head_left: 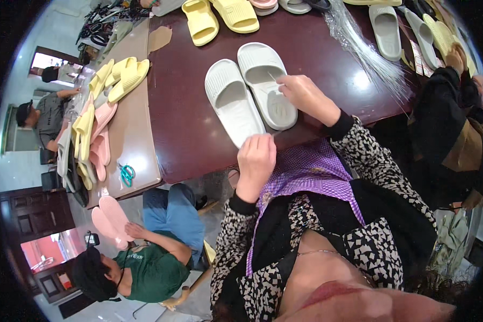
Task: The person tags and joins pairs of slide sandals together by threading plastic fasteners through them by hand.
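A pair of off-white slide slippers lies side by side on the dark red table, toes pointing away from me. At the heel of the left slipper (235,110), my left hand (256,162) has its fingers curled closed; whatever is between them is hidden. Over the inner side of the right slipper (276,102), just behind its strap, my right hand (308,97) is pinched. A faint thin line shows by its fingertips, too fine to name for certain.
A bundle of clear thin strands (367,59) spreads over the table at the right. Yellow slippers (201,24) line the far edge; more slippers and teal-handled scissors (126,175) are on the left table. A co-worker there holds pink slippers (110,220); another person sits at right.
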`<state>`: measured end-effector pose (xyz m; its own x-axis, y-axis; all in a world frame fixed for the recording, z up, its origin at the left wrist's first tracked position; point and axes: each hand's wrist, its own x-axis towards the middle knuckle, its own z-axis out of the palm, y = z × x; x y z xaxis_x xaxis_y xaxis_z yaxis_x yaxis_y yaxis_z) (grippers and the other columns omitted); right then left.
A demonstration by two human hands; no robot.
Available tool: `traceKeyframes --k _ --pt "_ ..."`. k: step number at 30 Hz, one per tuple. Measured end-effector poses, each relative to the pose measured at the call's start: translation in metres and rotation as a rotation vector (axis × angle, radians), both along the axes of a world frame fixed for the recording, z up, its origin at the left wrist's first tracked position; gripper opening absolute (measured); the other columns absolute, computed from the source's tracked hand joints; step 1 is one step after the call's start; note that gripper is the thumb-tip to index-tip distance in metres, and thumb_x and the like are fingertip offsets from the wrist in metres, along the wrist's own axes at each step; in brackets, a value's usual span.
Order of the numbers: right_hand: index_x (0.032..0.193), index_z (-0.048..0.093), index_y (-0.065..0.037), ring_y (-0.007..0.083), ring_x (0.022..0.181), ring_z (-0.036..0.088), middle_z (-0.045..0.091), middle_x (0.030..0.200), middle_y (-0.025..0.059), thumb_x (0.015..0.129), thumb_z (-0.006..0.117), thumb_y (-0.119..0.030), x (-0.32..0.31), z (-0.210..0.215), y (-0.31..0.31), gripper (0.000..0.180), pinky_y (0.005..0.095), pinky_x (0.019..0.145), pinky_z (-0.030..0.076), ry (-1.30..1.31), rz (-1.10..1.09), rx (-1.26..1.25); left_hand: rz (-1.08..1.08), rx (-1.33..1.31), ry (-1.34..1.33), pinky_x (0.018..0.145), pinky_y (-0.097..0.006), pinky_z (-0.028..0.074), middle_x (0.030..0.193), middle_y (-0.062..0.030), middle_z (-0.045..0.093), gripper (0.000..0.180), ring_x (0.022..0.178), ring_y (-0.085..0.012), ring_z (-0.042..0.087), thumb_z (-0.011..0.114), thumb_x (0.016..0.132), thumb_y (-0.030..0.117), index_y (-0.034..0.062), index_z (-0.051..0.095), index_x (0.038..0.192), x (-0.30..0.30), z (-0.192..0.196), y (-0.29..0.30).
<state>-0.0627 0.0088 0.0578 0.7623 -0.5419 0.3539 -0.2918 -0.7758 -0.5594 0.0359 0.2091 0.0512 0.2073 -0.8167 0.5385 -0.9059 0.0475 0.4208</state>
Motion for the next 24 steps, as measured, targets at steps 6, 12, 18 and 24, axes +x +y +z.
traceKeyframes --k 6,12,18,24 --pt "0.106 0.059 0.004 0.0375 0.083 0.064 0.065 0.09 0.0236 0.083 0.055 -0.002 0.015 0.007 0.006 0.024 0.0416 0.071 0.051 0.025 -0.024 -0.018 0.194 0.11 -0.026 0.056 -0.043 0.049 0.068 -0.0161 0.06 0.015 0.062 -0.0333 0.061 0.058 0.083 0.011 0.0024 0.055 0.071 0.028 -0.02 -0.054" --pt "0.107 0.059 0.003 0.036 0.086 0.064 0.065 0.091 0.0223 0.083 0.054 -0.001 0.004 0.003 -0.011 0.025 0.0416 0.073 0.051 -0.119 0.037 0.065 0.229 0.188 -0.033 0.053 -0.043 0.049 0.065 -0.0163 0.061 0.017 0.06 -0.0346 0.061 0.057 0.084 0.011 0.0023 0.054 0.07 0.03 -0.006 -0.074" --pt "0.096 0.063 0.001 0.0343 0.083 0.062 0.063 0.088 0.0176 0.077 0.057 -0.001 -0.003 0.001 -0.012 0.02 0.0412 0.071 0.051 -0.089 0.108 -0.14 0.199 0.113 0.06 0.055 -0.043 0.049 0.067 -0.0167 0.062 0.012 0.061 -0.0339 0.062 0.059 0.083 0.009 0.0018 0.057 0.074 0.018 -0.011 -0.048" --pt "0.088 0.063 -0.001 0.0331 0.079 0.061 0.062 0.086 0.015 0.075 0.059 -0.003 -0.01 0.007 -0.001 0.014 0.0405 0.068 0.05 0.033 0.234 -0.289 0.164 0.029 0.108 0.06 -0.041 0.05 0.072 -0.0169 0.062 0.005 0.066 -0.0338 0.062 0.06 0.082 0.006 0.0012 0.061 0.08 0.022 -0.009 -0.025"
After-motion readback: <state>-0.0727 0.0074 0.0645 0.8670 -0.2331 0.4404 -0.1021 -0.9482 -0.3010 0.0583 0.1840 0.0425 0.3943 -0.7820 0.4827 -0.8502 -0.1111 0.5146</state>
